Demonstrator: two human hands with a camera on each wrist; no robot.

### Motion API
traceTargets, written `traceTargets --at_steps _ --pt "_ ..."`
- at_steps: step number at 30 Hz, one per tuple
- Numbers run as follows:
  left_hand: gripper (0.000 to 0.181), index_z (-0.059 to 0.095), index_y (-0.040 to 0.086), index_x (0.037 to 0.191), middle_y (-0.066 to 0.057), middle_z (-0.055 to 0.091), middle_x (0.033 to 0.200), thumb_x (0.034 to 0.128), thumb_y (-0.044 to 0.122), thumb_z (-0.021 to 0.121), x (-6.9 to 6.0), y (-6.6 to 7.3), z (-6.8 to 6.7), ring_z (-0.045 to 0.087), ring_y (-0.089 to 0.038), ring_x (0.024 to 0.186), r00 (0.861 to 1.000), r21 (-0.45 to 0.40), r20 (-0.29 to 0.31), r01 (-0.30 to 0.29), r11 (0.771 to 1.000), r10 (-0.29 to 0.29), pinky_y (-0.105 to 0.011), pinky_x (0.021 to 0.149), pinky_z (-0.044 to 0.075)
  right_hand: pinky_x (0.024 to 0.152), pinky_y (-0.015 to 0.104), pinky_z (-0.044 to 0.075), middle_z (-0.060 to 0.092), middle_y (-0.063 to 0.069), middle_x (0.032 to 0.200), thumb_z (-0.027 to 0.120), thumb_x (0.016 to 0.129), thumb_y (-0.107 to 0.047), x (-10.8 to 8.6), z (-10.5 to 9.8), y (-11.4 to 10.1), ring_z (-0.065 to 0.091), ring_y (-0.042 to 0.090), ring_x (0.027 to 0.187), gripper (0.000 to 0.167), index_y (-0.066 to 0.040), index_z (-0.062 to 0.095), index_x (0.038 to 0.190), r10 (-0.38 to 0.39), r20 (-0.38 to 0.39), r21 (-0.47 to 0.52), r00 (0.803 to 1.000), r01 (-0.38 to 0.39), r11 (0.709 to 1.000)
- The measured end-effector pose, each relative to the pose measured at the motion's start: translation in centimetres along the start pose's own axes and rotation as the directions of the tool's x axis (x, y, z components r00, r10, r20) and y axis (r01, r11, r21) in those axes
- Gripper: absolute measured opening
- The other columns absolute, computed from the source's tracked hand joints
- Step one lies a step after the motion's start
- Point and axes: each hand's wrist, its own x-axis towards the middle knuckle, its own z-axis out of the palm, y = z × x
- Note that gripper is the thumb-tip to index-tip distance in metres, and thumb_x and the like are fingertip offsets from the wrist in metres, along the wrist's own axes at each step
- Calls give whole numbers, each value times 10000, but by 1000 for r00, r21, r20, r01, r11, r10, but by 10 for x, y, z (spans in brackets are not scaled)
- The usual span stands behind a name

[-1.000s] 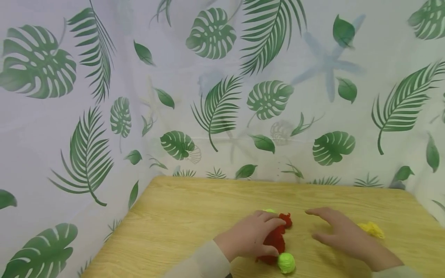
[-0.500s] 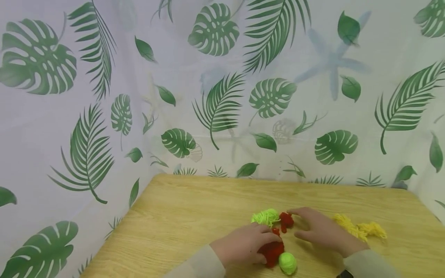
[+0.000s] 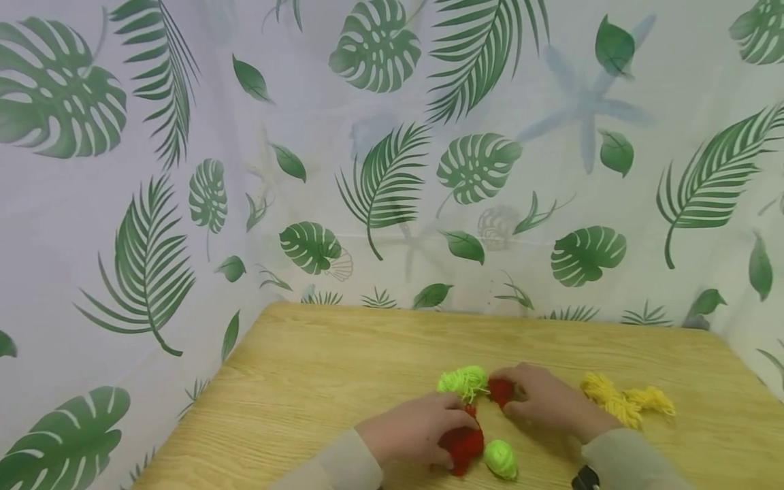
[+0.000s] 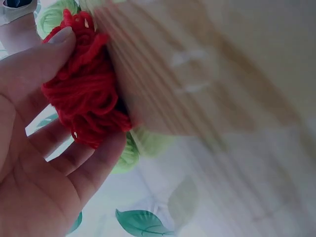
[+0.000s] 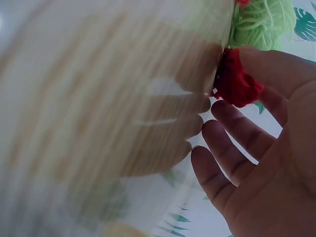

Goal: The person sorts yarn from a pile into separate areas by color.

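Observation:
My left hand [image 3: 412, 430] holds a bundle of red yarn [image 3: 464, 449]; the left wrist view has the thumb and fingers curled round its loops [image 4: 86, 94]. A smaller clump of red yarn [image 3: 501, 391] lies just beyond it. On that clump is my right hand [image 3: 551, 403], thumb and forefinger to either side of the red yarn [image 5: 240, 84] in the right wrist view, the other fingers resting on the tabletop. Close to both hands are a lime-green yarn skein [image 3: 461, 382] at the back and a lime-green yarn ball [image 3: 501, 460] at the front.
A twisted skein of yellow yarn [image 3: 625, 403] lies to the right, behind the right forearm. The wooden table [image 3: 343, 354] ends at a leaf-printed curtain [image 3: 392, 170] along the back and sides. A dark wrist strap [image 3: 584, 478] shows on the right sleeve.
My right hand has come left from near the yellow skein onto the small red clump. My left hand has drawn back slightly with the red bundle, uncovering the lime-green skein.

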Motion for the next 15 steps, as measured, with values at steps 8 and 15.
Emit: traceTargets --at_steps 8,15 --pt "500 647 328 1292 210 582 1213 840 248 845 -12 -9 -2 506 22 1085 1000 -110 21 3 994 0 -198 928 450 810 408 503 587 -62 980 785 843 -155 0 3 2 551 141 906 321 -248 719 1143 0 9 -27 1000 1 1000" --pt "532 635 394 1295 225 590 1163 827 265 853 -21 -19 -1 524 15 1033 997 -125 22 79 989 -77 -236 885 480 904 466 492 625 -106 999 764 856 -159 -1 2 4 580 133 968 302 -301 714 1118 43 -24 -2 999 -43 999"
